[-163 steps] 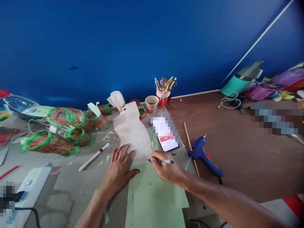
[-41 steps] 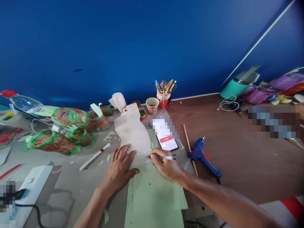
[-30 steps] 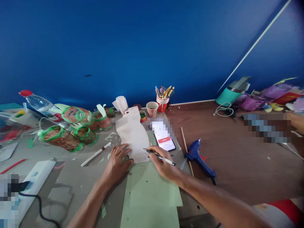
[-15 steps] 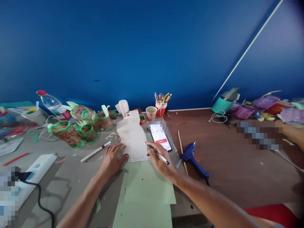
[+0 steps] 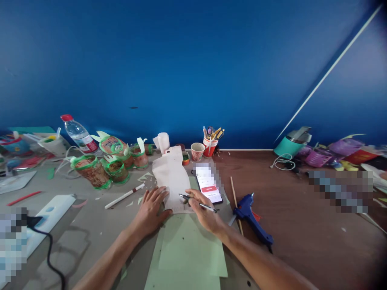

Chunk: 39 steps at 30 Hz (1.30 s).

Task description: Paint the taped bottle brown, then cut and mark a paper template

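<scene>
A whitish cut paper piece (image 5: pixel 173 177) lies over light green sheets (image 5: pixel 190 245) in the middle of the table. My left hand (image 5: pixel 154 207) rests flat with fingers spread at the paper's lower left edge. In my right hand (image 5: pixel 204 207) is a pen (image 5: pixel 198 203), held above the paper's lower right part with its tip pointing left. Small round marks show faintly near the paper's bottom edge. A lit phone (image 5: pixel 208 187) lies just beyond my right hand.
Blue glue gun (image 5: pixel 252 217) and thin stick (image 5: pixel 236 201) lie right of the sheets. Decorated pots (image 5: pixel 92 171), a bottle (image 5: pixel 80 135) and a white marker (image 5: pixel 123 196) are left. Behind stand a paper cup (image 5: pixel 197 152) and a cup of tools (image 5: pixel 211 146). Power strip (image 5: pixel 51 219) at left.
The pen has swung to point more to the left, its tip now over the paper rather than at its right edge. The view has shifted slightly, and another person's arm at the right is gone.
</scene>
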Motion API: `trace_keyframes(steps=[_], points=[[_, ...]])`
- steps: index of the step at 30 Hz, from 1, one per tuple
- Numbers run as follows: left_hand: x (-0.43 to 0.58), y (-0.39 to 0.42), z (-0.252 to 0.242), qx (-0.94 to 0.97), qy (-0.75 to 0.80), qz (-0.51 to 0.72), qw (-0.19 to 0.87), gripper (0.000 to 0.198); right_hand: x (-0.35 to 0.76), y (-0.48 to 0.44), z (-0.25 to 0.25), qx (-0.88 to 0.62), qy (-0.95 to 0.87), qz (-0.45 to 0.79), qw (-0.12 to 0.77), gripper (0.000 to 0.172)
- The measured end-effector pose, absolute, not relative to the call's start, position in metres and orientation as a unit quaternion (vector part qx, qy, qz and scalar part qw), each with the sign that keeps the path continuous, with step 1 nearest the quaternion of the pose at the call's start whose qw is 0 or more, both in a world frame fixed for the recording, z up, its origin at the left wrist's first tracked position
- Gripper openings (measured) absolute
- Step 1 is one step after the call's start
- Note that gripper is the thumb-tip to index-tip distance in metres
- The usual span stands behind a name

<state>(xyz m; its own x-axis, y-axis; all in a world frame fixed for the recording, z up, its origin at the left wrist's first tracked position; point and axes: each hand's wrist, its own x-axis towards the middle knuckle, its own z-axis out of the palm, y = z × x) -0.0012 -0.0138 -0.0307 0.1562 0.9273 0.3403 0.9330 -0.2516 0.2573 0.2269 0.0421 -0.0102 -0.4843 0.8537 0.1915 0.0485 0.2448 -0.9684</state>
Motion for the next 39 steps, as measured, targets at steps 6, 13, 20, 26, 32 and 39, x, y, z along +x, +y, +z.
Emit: trace_keyframes(steps=[6,13,20,26,32,39], points=[[0.0024,-0.0156,-0.0286,-0.765,-0.615,-0.189,-0.023,0.05,0.2192,0.0446,-0.0118,-0.325,-0.701,0.519,0.364,0.022],[0.0066,-0.0165,-0.0244,-0.762,-0.623,-0.173,-0.027,0.047,0.2196,0.0455,-0.0121,-0.345,-0.73,0.474,0.351,0.02],[0.0051,-0.0171,-0.0283,-0.768,-0.615,-0.177,-0.023,0.048,0.2181,0.0437,-0.0074,-0.337,-0.751,0.438,0.362,0.018],[0.0051,-0.0171,-0.0282,-0.768,-0.617,-0.172,-0.026,0.049,0.2182,0.045,-0.0044,-0.348,-0.768,0.411,0.347,0.017],[0.0064,-0.0171,-0.0257,-0.765,-0.621,-0.165,-0.034,0.048,0.2183,0.0466,-0.0084,-0.344,-0.773,0.416,0.332,0.018],[0.006,-0.0172,-0.0281,-0.765,-0.619,-0.175,-0.033,0.049,0.217,0.0478,-0.0106,-0.339,-0.78,0.411,0.328,0.018]])
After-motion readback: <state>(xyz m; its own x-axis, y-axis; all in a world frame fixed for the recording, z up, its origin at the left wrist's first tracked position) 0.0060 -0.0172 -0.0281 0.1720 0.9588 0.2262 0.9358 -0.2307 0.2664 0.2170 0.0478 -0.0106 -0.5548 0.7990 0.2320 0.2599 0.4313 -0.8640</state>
